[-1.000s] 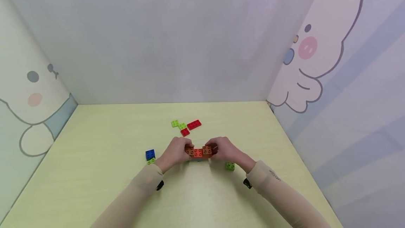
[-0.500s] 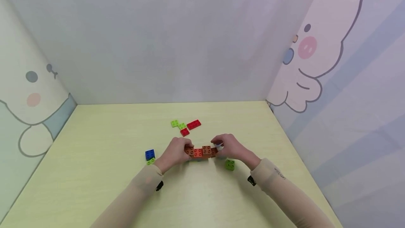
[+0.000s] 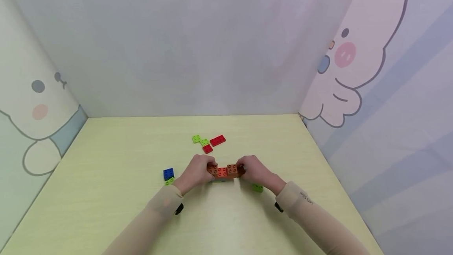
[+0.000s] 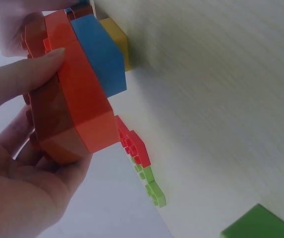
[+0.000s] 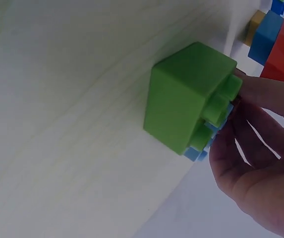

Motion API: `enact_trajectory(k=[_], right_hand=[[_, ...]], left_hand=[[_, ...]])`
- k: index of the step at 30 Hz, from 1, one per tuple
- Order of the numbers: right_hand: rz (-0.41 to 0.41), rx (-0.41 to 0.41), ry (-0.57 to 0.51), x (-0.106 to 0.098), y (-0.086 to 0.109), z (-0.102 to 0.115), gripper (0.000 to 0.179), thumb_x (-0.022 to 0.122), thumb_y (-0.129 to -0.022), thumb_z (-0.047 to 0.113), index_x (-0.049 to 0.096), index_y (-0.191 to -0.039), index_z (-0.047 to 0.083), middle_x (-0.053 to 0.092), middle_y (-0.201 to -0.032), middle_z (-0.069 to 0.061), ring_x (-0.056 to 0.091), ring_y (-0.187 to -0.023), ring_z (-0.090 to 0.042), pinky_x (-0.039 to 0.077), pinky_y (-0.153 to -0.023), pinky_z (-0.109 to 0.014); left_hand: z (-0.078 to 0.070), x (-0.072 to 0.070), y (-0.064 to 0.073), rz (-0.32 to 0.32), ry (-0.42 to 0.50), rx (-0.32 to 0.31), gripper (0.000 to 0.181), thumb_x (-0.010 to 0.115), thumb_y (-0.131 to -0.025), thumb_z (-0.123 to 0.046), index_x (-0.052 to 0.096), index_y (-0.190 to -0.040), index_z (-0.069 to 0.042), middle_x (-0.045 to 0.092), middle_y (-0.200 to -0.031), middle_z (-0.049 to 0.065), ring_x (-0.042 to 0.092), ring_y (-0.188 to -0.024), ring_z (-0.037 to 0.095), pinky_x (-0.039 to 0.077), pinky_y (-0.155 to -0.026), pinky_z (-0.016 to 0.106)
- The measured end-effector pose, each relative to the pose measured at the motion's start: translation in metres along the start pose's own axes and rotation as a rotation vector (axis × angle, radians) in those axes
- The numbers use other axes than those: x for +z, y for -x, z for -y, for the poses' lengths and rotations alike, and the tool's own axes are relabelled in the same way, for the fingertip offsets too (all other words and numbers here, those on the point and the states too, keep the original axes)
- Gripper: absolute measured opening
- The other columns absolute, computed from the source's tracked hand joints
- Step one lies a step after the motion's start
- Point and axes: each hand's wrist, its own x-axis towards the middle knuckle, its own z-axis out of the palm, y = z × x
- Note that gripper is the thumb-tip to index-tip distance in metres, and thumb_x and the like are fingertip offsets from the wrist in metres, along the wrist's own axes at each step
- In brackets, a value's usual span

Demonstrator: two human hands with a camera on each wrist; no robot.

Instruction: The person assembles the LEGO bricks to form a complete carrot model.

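While the left hand (image 3: 196,169) clasps one end of the stacked bricks (image 3: 222,172), its thumb on red, the right hand (image 3: 255,169) pinches their brown opposite end, partly hidden. A green brick (image 3: 258,187) lies just nearside of the right hand, a blue brick (image 3: 168,174) outward of the left; beyond both hands lies a long red brick (image 3: 217,140).

We see pale table (image 3: 124,148), grey back wall (image 3: 191,50), left cartoon figure (image 3: 42,99), right cartoon figure (image 3: 368,46). Toward far edge we spot long red brick (image 3: 217,140), small red brick (image 3: 207,149), two light-green bricks (image 3: 196,139); nearer us, blue brick (image 3: 168,174).
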Motion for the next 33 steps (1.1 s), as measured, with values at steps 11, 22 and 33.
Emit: enact_trajectory(k=[11, 22, 33], right_hand=[[-0.034, -0.010, 0.059, -0.003, 0.000, 0.004, 0.023, 0.074, -0.078, -0.001, 0.073, -0.100, 0.007, 0.067, -0.093, 0.001, 0.059, -0.084, -0.012, 0.049, -0.074, -0.031], [-0.205, -0.067, -0.029, -0.027, -0.001, 0.013, 0.024, 0.074, -0.078, -0.001, 0.071, -0.101, 0.007, 0.064, -0.088, 0.004, 0.058, -0.081, -0.010, 0.049, -0.074, -0.032], [-0.160, -0.041, -0.247, -0.029, -0.008, 0.036, 0.033, 0.076, -0.078, 0.008, 0.070, -0.110, 0.006, 0.066, -0.100, 0.003, 0.060, -0.093, -0.015, 0.050, -0.080, -0.043]], left_hand=[[0.000, 0.000, 0.000, 0.006, 0.007, -0.003, 0.031, 0.080, -0.070, -0.003, 0.072, -0.100, -0.008, 0.064, -0.091, -0.003, 0.052, -0.084, 0.016, 0.045, -0.082, 0.037], [0.002, -0.001, 0.002, -0.008, 0.006, 0.015, 0.031, 0.081, -0.069, -0.004, 0.072, -0.098, -0.010, 0.065, -0.091, -0.004, 0.053, -0.085, 0.015, 0.045, -0.082, 0.037], [0.005, -0.001, 0.001, -0.014, 0.034, 0.021, 0.031, 0.084, -0.068, -0.008, 0.072, -0.097, -0.011, 0.065, -0.089, -0.005, 0.054, -0.084, 0.014, 0.045, -0.082, 0.037]])
